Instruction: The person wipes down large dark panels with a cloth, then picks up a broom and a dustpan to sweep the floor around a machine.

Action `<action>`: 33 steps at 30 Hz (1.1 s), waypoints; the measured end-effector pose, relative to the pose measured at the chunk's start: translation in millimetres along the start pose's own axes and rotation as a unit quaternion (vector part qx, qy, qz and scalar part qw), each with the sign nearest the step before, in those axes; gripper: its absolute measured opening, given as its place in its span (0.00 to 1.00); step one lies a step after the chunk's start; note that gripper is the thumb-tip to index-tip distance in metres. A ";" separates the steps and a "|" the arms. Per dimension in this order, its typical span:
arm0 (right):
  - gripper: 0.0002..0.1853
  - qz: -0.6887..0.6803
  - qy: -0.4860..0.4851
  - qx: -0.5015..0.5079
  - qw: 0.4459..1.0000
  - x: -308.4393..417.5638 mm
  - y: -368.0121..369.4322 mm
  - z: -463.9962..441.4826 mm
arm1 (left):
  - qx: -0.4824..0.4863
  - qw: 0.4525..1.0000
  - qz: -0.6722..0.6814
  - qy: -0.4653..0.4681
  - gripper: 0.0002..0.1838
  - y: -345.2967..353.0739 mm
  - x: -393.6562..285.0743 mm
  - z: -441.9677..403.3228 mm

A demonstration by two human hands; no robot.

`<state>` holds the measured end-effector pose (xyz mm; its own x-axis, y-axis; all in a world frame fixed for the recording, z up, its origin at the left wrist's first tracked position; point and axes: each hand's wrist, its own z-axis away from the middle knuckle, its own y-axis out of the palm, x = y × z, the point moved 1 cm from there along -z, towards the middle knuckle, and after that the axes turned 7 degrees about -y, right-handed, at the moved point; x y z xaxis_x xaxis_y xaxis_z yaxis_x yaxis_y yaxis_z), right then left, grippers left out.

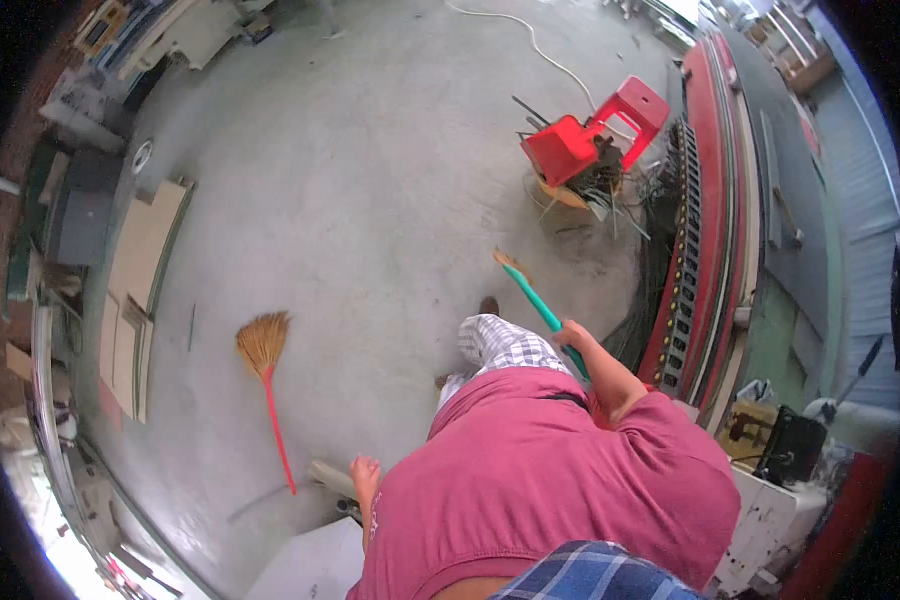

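slim green rod (536, 300) — long axis forward-left from your right hand (571, 336), wrapped around it; your left hand (366, 474), half-open, looks empty.

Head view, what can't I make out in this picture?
All in the head view:
Green handle in the right hand: near end lost behind the pink shirt; far tip too small to identify.
Scrap pile: partly hidden by red plastic things.
Shoes: mostly hidden by checked trousers.
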<state>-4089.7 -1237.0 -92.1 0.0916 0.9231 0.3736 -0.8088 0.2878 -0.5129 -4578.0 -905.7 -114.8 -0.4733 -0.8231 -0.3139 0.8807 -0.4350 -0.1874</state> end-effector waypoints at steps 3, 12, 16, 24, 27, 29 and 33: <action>0.17 0.007 0.063 0.040 0.997 -43.6 26.6 7.6 | 0.011 1.000 -0.027 0.008 0.19 18.2 -49.0 -14.7; 0.16 -0.072 0.084 0.014 0.994 -68.5 -0.7 -4.3 | 0.113 0.978 -0.144 0.104 0.19 197.4 -172.4 -9.9; 0.16 -0.083 0.128 0.063 0.986 -41.9 -49.1 -14.7 | 0.095 0.965 -0.216 0.111 0.17 246.3 -208.8 -6.6; 0.16 -0.170 0.037 0.092 0.980 -85.3 -58.1 -62.4 | 0.066 0.961 -0.260 0.067 0.15 315.9 -262.1 -49.7; 0.17 -0.163 0.132 0.091 0.974 -71.4 -60.4 -62.4 | 0.084 0.968 -0.225 0.071 0.15 345.7 -299.3 -57.7; 0.18 -0.112 0.132 0.082 0.982 -74.5 -55.2 -83.9 | 0.105 0.964 -0.233 0.077 0.15 364.6 -327.2 -65.8; 0.16 -0.209 0.139 0.127 0.960 -60.1 -46.5 -124.1 | 0.095 0.953 -0.277 0.077 0.14 391.7 -380.4 -93.7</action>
<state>-3985.5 -1274.2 -186.6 0.5617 0.7834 0.2663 -0.7803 0.6085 -0.1445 -4054.6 -728.8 -155.9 -0.8508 -0.3913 -0.3508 0.4755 -0.8573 -0.1972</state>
